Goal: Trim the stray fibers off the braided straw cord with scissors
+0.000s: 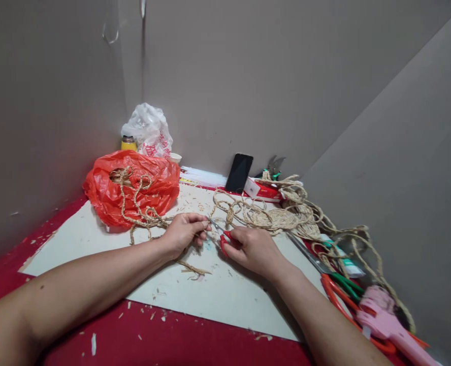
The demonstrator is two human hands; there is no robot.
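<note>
My left hand (185, 233) is closed in a pinch on a braided straw rope (145, 216) that trails out of a red plastic bag (132, 188). My right hand (250, 248) is closed round small red-handled scissors (222, 238), whose blades point at the rope end between my left fingers. A short end of the braid (193, 268) lies on the white board (218, 290) under my hands. More braid lies coiled and tangled (282, 216) just behind my right hand.
Large red-and-green scissors (335, 284) and a pink glue gun (385, 320) lie at the right. A black phone (239, 173), a white plastic bag (149, 129) and a yellow bottle (128, 143) stand by the cardboard walls. Straw scraps litter the red table (172, 340).
</note>
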